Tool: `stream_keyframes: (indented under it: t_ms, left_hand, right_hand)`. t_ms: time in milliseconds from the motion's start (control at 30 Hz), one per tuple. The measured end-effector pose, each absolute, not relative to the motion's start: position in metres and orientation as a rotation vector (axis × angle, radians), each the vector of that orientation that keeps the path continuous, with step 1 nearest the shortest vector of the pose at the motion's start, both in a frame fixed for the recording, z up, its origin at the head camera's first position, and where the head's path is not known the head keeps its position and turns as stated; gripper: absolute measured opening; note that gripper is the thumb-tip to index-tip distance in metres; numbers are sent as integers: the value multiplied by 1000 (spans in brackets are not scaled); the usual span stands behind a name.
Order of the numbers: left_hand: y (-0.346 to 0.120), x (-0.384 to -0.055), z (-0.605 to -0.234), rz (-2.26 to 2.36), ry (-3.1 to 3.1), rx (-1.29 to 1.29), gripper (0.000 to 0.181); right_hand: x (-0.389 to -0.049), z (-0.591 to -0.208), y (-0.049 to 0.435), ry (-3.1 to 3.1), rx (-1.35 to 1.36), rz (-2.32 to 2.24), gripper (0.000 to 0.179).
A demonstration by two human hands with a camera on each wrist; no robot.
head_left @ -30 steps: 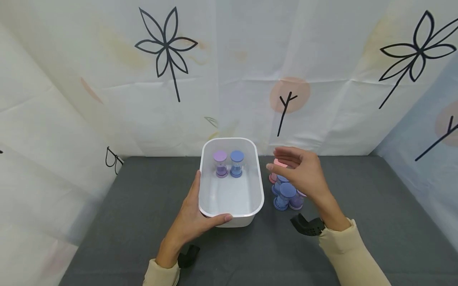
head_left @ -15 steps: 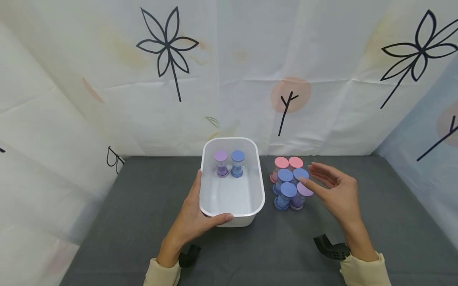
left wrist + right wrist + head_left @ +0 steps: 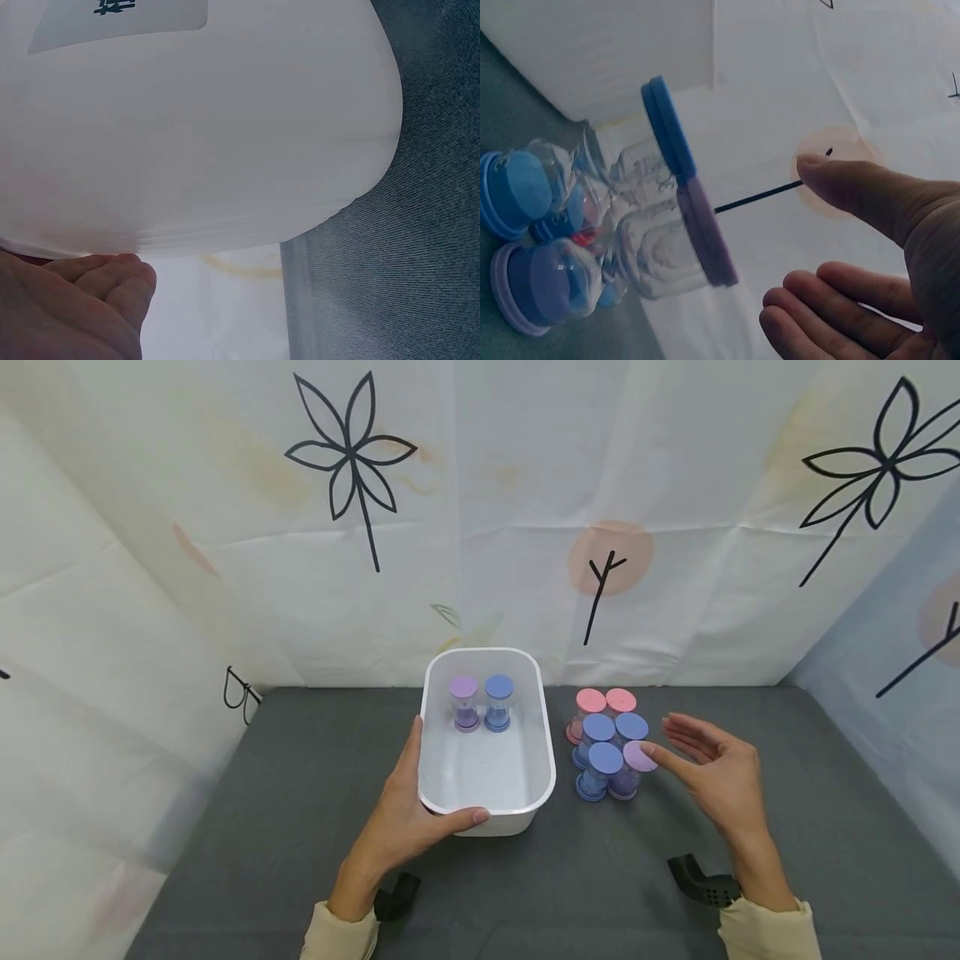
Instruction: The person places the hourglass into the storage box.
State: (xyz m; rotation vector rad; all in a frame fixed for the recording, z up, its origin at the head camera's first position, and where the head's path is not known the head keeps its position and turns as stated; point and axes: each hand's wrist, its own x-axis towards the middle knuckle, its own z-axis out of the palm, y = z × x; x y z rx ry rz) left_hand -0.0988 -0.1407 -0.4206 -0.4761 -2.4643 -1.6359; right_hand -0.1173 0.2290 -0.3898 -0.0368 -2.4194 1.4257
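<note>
My left hand [image 3: 401, 822] holds a white plastic tub [image 3: 487, 822] at its near left corner. The thumb lies over the near rim and the fingers run along the outer left wall. Inside the tub stand a purple sand timer [image 3: 465, 689] and a blue sand timer [image 3: 498, 689]. My right hand [image 3: 716, 768] is beside the group right of the tub, holding nothing. Its thumb tip overlaps a purple-capped sand timer [image 3: 636, 760] in the head view, but stands apart from the caps in the right wrist view. Blue sand timers [image 3: 604, 760] and pink ones [image 3: 590, 702] stand packed around it.
A dark grey cloth [image 3: 300, 802] covers the table. A white fabric backdrop [image 3: 510, 468] with printed flowers rises behind it and at both sides. Dark wrist-camera mounts [image 3: 705, 881] stick out from both wrists.
My right hand has drawn back to the right, from above the sand timers to beside them, uncovering the pink and blue ones. The left hand and tub have stayed put.
</note>
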Motion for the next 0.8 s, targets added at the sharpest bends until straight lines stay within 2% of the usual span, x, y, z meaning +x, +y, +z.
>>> stream_keyframes:
  t_ms: [533, 800]
  left_hand:
    - [-140, -99, -418, -1636, -2452, -495, 135]
    - [-141, -98, -418, -1636, -2460, -491, 134]
  right_hand:
    - [-127, -411, 246, -2609, 123, 1481, 66]
    - [-125, -410, 245, -2672, 114, 1399, 65]
